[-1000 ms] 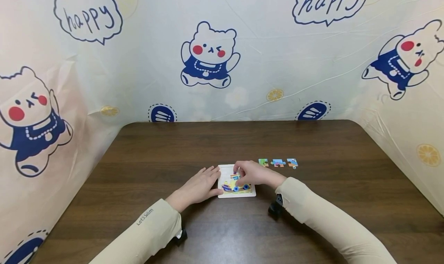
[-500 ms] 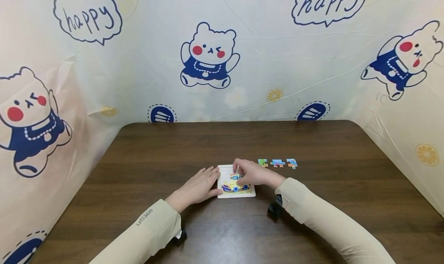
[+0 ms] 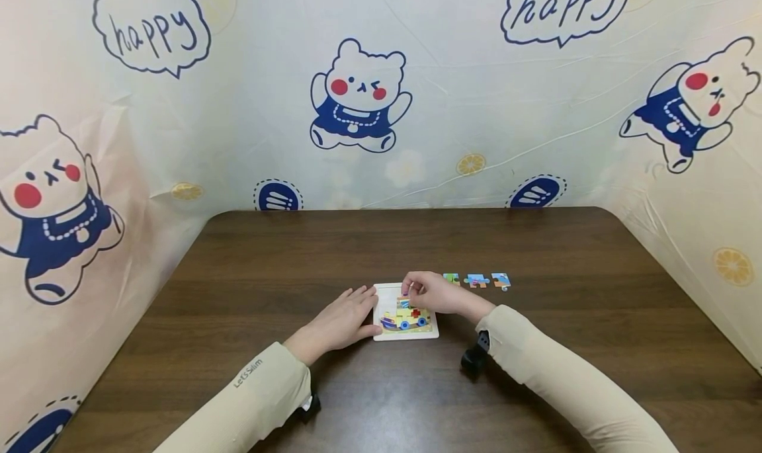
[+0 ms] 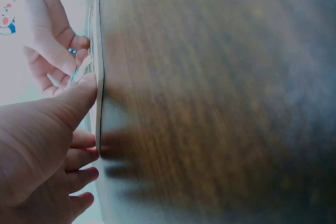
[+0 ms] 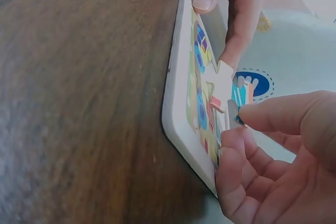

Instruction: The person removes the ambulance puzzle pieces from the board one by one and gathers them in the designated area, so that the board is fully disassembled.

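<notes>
A white-rimmed puzzle tray (image 3: 389, 338) lies on the table, holding part of a yellow vehicle picture with blue wheels and a red cross. My left hand (image 3: 340, 321) rests along its left edge, thumb at the near corner and fingers stretched towards the far corner. Over the upper part of the tray, my right hand (image 3: 437, 294) pinches a puzzle piece (image 5: 240, 94) with blue and white stripes between thumb and fingertips. In the right wrist view that piece stands tilted up from the tray. My right fingers hide the tray's upper right corner.
Behind my right hand, a green puzzle piece (image 3: 452, 278), a blue and pink one (image 3: 477, 280) and a blue one (image 3: 501, 280) lie in a row on the brown table (image 3: 297, 248). A printed cloth (image 3: 440, 109) hangs around the table's back and sides.
My right hand has shifted slightly right and its fingers have drawn together, so the red cross on the picture now shows. The left hand stays on the tray edge.
</notes>
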Demonstrator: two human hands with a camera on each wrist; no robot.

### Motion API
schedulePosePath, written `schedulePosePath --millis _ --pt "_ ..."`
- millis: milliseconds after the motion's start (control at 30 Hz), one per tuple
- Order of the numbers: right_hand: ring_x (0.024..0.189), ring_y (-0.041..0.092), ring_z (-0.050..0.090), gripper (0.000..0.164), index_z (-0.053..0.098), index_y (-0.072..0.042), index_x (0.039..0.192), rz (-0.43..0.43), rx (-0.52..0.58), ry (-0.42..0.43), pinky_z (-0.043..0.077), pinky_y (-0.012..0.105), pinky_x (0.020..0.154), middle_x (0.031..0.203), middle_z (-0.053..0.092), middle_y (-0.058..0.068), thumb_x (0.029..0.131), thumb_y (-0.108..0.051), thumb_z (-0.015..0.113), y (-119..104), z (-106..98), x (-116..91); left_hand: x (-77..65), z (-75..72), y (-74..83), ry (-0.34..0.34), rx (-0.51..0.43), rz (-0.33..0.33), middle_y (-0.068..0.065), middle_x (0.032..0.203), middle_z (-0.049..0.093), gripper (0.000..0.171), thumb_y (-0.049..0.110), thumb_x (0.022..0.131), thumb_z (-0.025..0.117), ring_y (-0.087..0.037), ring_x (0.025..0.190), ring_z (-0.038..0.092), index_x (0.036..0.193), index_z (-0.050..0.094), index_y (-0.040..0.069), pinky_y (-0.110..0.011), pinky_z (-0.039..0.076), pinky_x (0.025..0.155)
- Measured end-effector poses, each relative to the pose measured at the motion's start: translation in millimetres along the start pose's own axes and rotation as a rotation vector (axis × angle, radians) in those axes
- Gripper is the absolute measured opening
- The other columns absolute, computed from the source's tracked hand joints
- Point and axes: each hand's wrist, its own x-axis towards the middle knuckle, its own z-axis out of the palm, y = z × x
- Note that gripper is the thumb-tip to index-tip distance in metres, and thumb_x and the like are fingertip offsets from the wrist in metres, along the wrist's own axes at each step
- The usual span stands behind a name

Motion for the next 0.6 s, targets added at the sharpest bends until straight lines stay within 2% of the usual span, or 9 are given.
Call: schedulePosePath --millis 133,300,600 --pt "0.07 0.016 0.05 0.012 0.058 -0.009 0.096 -0.028 0.036 -0.017 0.042 0.03 0.061 0.08 0.054 0.003 0.087 -0.001 0.056 1.3 -2.7 -2.0 -0.2 0.0 0.0 0.003 0.002 0.001 -0.02 0.138 0.04 0.061 0.041 0.088 0.059 -0.033 0.129 0.033 0.128 0.048 -0.004 -0.048 0.025 0.103" --pt "0.063 0.016 0.048 0.011 0.059 -0.009 0.098 -0.019 0.069 -0.025 0.039 0.028 0.055 0.075 0.053 0.005 0.09 -0.003 0.055 2.0 -4.0 -3.0 -0.5 0.1 0.0 0.006 -0.003 0.0 -0.02 0.138 0.04 0.061 0.041 0.088 0.059 -0.034 0.129 0.033 0.128 0.048 -0.004 -0.048 0.025 0.103" --pt "0.057 0.02 0.049 0.01 0.06 -0.007 0.099 -0.011 0.141 -0.02 0.042 0.029 0.052 0.071 0.053 0.005 0.091 -0.004 0.056 6.0 -5.0 -3.6 -0.7 0.7 -0.3 0.01 -0.001 0.006 -0.02 0.138 0.039 0.061 0.041 0.088 0.059 -0.034 0.129 0.033 0.128 0.048 -0.004 -0.048 0.025 0.103"
